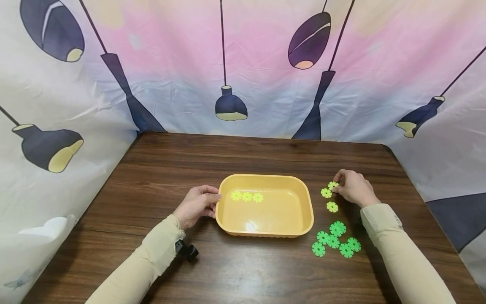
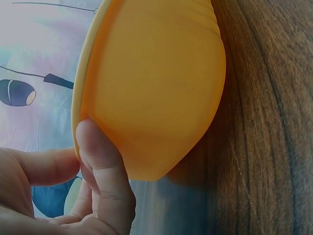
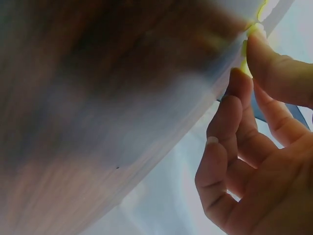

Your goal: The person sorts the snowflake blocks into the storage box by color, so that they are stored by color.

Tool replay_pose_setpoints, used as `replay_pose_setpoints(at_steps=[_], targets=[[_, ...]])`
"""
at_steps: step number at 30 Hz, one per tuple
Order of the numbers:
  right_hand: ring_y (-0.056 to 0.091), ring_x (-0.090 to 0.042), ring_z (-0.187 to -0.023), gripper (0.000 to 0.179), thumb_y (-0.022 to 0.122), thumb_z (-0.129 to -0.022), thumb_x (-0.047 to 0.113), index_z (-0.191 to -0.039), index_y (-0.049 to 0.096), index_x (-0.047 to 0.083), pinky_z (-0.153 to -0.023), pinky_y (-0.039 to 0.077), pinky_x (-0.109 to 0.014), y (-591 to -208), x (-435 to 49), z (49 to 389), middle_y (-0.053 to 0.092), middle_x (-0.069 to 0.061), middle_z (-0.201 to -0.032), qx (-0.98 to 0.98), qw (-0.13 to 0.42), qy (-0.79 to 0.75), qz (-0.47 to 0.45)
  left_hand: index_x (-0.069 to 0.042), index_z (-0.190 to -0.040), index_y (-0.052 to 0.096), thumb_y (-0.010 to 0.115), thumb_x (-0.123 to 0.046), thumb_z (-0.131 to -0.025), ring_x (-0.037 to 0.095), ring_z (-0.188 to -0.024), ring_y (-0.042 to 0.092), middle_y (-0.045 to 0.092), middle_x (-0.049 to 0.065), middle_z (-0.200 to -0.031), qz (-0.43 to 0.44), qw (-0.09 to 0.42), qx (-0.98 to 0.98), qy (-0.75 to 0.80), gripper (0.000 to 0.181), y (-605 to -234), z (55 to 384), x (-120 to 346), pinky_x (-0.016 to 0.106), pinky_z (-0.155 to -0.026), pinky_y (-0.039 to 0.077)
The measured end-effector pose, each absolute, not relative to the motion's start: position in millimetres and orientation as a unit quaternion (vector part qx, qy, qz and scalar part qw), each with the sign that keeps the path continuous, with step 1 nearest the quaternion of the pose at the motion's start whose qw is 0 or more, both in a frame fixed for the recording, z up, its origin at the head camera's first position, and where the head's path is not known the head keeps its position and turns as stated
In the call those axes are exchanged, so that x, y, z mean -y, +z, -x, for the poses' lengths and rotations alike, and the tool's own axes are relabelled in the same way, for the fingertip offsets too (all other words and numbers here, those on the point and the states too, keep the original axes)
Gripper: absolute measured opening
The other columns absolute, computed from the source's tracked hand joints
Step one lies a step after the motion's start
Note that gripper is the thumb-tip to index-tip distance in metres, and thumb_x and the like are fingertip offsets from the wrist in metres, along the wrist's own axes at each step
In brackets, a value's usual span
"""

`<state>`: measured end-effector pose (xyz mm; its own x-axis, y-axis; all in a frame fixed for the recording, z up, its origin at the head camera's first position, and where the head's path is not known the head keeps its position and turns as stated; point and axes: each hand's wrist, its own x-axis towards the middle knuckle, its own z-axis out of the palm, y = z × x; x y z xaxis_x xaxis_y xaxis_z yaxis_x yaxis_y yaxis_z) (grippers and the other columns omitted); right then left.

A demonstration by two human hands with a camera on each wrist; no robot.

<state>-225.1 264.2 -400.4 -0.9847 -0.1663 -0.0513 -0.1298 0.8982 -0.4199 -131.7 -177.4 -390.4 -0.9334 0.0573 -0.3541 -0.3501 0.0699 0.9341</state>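
A yellow plastic basin [image 1: 282,213] stands on the table with three yellow notched discs [image 1: 247,196] lined up inside. My left hand [image 1: 196,205] holds its left rim; in the left wrist view the thumb and fingers pinch the basin edge [image 2: 79,98]. To the right of the basin, my right hand [image 1: 356,188] pinches a yellow notched disc [image 1: 333,185] between thumb and fingertips. Only slivers of yellow show at those fingertips in the right wrist view. Two more yellow discs [image 1: 332,207] lie beside that hand.
Several green notched discs [image 1: 333,241] lie in a loose group, some overlapping, nearer to me at the right of the basin. A black device [image 1: 187,251] sits at my left wrist. Printed cloth [image 1: 182,84] hangs behind and beside the brown wooden table [image 1: 174,158].
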Motion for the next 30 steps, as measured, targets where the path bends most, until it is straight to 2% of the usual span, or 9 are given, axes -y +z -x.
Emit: replay_pose_setpoints(at_steps=[9, 23, 30], targets=[[0.057, -0.023, -0.071, 0.021, 0.077, -0.084, 0.019, -0.097, 0.066, 0.006, -0.059, 0.045, -0.038, -401.6, -268.2, 223.8, 0.063, -0.008, -0.083, -0.968, 0.025, -0.242, 0.061, 0.008, -0.118, 0.049, 0.061, -0.007, -0.093, 0.016, -0.063, 0.054, 0.056, 0.011, -0.084, 0.099, 0.153, -0.715, 0.675, 0.031, -390.7, 131.4, 178.0, 0.027, -0.053, 0.053], [0.056, -0.022, -0.068, 0.014, 0.073, -0.086, 0.016, -0.093, 0.068, 0.005, -0.059, 0.046, -0.035, -398.5, -269.1, 225.1, 0.064, -0.007, -0.08, -0.961, 0.028, -0.264, 0.073, 0.009, -0.118, 0.049, 0.06, -0.007, -0.093, 0.017, -0.062, 0.054, 0.057, 0.012, -0.083, 0.096, 0.156, -0.712, 0.677, 0.032, -391.3, 132.5, 177.9, 0.028, -0.053, 0.053], [0.055, -0.021, -0.07, 0.017, 0.073, -0.088, 0.02, -0.096, 0.068, 0.006, -0.061, 0.046, -0.032, -393.1, -268.1, 226.0, 0.064, -0.006, -0.08, -0.952, 0.039, -0.29, 0.087, 0.008, -0.117, 0.049, 0.061, -0.007, -0.093, 0.017, -0.062, 0.055, 0.057, 0.011, -0.082, 0.097, 0.154, -0.714, 0.676, 0.031, -391.2, 133.0, 178.2, 0.028, -0.053, 0.054]])
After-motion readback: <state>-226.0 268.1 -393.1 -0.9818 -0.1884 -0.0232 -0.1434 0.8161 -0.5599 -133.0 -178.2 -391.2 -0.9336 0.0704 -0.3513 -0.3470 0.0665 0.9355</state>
